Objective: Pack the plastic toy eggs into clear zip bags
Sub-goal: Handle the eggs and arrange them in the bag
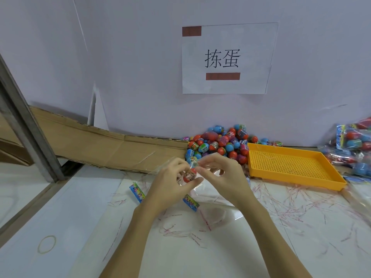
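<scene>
Table (66, 227): white top, littered with thin red-and-white strips.
Sign (226, 59): paper sheet on the wall, above the egg heap.
Cardboard (112, 149): flattened, lying left of the egg heap against the wall.
Tray (289, 164): yellow, perforated, just right of the egg heap.
Egg heap (218, 144): loose red, blue and purple toy eggs piled at the wall.
Filled bags (353, 145): right of the tray, holding eggs.
Left hand (170, 181): in front of the egg heap, fingers curled round a clear bag (195, 183).
Right hand (219, 177): pinches the bag's top edge.
Red egg (189, 174): inside the bag, between both hands.
Rubber band (46, 244): far left of the hands, on the table.
</scene>
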Demonstrator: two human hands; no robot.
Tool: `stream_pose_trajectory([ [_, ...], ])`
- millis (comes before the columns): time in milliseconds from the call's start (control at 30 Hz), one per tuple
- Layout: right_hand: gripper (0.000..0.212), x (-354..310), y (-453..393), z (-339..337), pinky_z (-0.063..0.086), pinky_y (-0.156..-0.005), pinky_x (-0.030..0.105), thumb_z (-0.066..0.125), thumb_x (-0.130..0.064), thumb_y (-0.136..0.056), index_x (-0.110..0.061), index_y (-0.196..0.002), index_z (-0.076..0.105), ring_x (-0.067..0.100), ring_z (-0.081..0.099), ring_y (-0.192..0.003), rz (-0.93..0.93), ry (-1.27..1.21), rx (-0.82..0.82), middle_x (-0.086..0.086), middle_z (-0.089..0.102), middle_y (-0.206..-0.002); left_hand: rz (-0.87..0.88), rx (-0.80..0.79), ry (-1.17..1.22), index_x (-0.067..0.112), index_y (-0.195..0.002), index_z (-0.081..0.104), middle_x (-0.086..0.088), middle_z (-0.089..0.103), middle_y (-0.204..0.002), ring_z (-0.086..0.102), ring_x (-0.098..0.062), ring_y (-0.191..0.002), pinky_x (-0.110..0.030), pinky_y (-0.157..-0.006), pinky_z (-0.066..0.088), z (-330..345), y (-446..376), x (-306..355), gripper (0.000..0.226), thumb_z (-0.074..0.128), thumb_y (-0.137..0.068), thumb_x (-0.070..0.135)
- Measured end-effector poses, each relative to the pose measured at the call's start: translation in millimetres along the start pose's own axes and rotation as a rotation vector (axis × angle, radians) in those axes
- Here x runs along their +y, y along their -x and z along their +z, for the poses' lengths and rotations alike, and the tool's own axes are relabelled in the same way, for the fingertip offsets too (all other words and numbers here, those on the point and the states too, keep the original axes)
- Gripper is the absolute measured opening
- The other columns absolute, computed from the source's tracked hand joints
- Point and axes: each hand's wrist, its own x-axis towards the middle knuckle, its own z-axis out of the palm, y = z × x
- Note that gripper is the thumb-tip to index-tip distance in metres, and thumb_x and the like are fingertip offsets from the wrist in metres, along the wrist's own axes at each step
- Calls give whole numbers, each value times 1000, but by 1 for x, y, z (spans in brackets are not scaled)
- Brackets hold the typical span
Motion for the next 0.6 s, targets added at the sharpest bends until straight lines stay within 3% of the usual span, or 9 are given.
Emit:
stream_pose_trajectory([
  [100,13,3,1,3,57,-75,19,81,-26,-86,-24,-96,74,-1,71,-89,31,-26,-25,-21,74,-90,-50,1,44,28,-92,69,13,63,-88,62,-7,-76,-27,-69,55,1,1,2,21,79,-87,46],
  [200,9,4,2,5,59,-77,25,78,-25,-88,-25,-95,71,0,71,-90,48,-37,-36,-24,73,-90,-75,-26,37,30,-97,70,14,67,-88,64,-5,-77,-27,-70,56,2,3,4,24,76,-87,52],
  [300,13,3,3,6,55,-74,16,78,-23,-89,-26,-95,67,-5,68,-86,32,-4,22,-28,71,-87,-22,-9,-2,28,-105,74,17,63,-111,60,-6,-106,-39,-87,57,2,2,7,31,76,-87,53],
  [367,17,3,4,7,51,-72,11,77,-26,-89,-30,-99,64,-8,66,-88,20,65,81,-28,69,-83,69,76,-127,31,-105,78,19,52,-137,42,-6,-134,-44,-111,41,1,2,8,33,76,-85,57],
  [433,22,2,4,8,50,-75,12,76,-30,-90,-32,-107,63,-6,65,-91,-2,113,113,-27,68,-89,150,192,-266,37,-97,79,20,46,-150,29,-7,-144,-39,-117,16,-1,1,9,29,74,-83,63],
  [500,30,-1,4,10,48,-77,11,73,-29,-92,-31,-118,59,-1,66,-93,-34,70,161,-22,69,-99,134,234,-312,36,-94,78,20,55,-138,35,-8,-135,-34,-107,15,-3,0,6,32,72,-84,65],
  [600,40,-3,3,12,49,-76,10,66,-19,-98,-24,-134,48,-1,66,-97,42,-153,296,-15,72,-102,-70,255,-280,34,-100,76,21,65,-105,43,-7,-108,-30,-91,18,-5,-2,3,34,68,-86,64],
])
